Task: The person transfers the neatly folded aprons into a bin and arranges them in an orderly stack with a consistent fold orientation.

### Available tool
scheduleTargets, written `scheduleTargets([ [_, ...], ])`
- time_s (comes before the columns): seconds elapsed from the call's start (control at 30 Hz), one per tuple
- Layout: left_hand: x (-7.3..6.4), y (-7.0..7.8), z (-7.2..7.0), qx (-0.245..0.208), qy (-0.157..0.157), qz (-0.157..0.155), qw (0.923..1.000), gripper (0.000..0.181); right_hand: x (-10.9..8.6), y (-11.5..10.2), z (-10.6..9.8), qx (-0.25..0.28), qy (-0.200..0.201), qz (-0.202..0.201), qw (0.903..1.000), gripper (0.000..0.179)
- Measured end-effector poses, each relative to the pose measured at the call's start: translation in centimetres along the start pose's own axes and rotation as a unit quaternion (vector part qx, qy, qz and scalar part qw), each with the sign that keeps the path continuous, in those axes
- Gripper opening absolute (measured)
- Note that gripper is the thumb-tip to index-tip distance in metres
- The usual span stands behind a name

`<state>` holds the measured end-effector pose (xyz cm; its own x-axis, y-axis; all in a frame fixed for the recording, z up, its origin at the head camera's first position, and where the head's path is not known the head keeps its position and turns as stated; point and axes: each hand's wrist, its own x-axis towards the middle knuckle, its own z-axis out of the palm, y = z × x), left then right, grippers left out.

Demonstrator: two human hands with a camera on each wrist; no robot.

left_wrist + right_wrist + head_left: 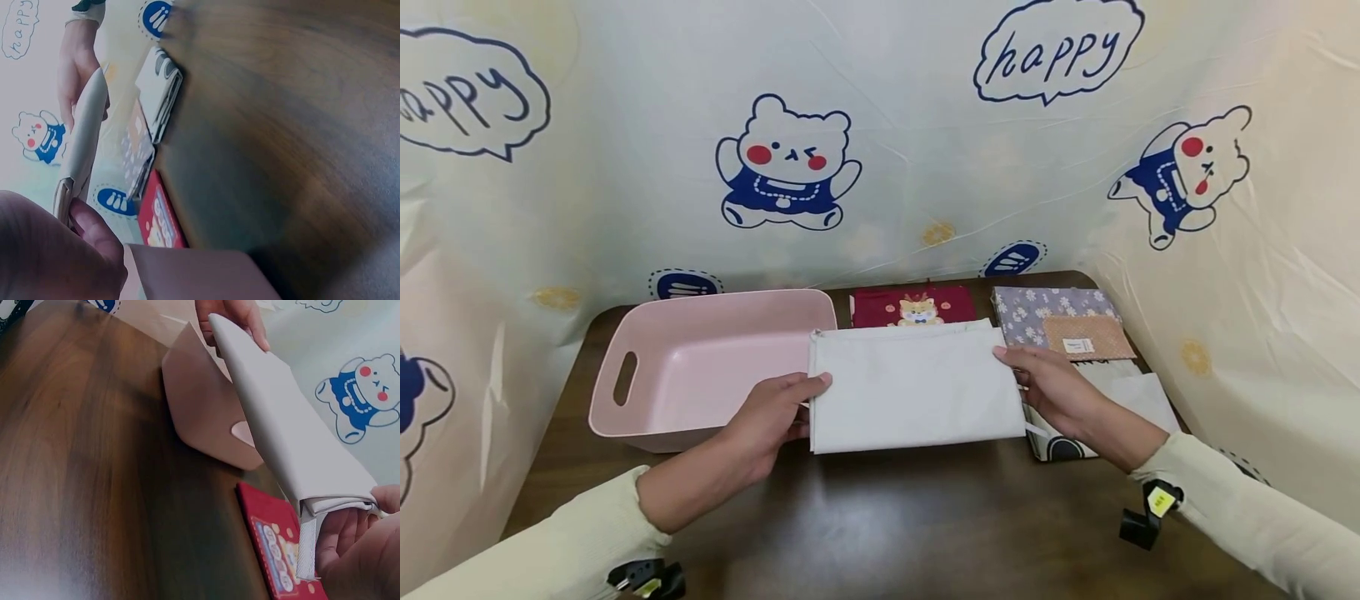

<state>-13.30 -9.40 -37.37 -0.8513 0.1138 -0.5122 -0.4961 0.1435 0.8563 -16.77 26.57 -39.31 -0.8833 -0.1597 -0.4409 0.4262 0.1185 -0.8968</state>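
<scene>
A folded white cloth (917, 387) is held up above the table between both hands. My left hand (771, 417) pinches its left edge, thumb on top and fingers beneath. The right hand (1060, 392) grips the opposite edge the same way. In the right wrist view, a short white strap (306, 547) hangs from the cloth's folded end, beside the right hand (356, 544). Layered folds of the cloth (87, 134) show edge-on in the left wrist view, clear of the tabletop.
A pink bin (715, 358) with a handle hole stands at the left. Behind the cloth lies a red folded item (880, 307) with a cartoon animal. On the right are a purple floral item (1018, 312), a tan patterned piece (1086, 337) and a white item with black print (1138, 400).
</scene>
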Motion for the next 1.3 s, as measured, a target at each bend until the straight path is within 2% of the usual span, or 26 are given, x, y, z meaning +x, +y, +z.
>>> scheduleTargets([
  [0.17, -0.1, 0.3, -0.8, 0.006, 0.001, -0.003, 1.0000, 0.046, 0.1, -0.5, 0.8, 0.015, 0.003, -0.006, 0.9999, 0.053],
  [0.37, -0.2, 1.1, -1.8, -0.022, 0.006, -0.017, 0.9996, 0.046, 0.2, -1.1, 1.6, 0.049, -0.003, -0.010, 0.9988, 0.032],
  [0.7, -0.8, 2.0, -3.3, -0.014, 0.013, -0.006, 0.9998, 0.051, 0.2, -2.4, 2.6, 0.024, -0.028, -0.024, 0.9990, 0.040],
  [1.3, -1.5, 2.2, -5.3, -0.004, 0.027, -0.017, 0.9995, 0.056, 0.6, -3.3, 4.4, 0.023, -0.052, -0.028, 0.9980, 0.027],
])
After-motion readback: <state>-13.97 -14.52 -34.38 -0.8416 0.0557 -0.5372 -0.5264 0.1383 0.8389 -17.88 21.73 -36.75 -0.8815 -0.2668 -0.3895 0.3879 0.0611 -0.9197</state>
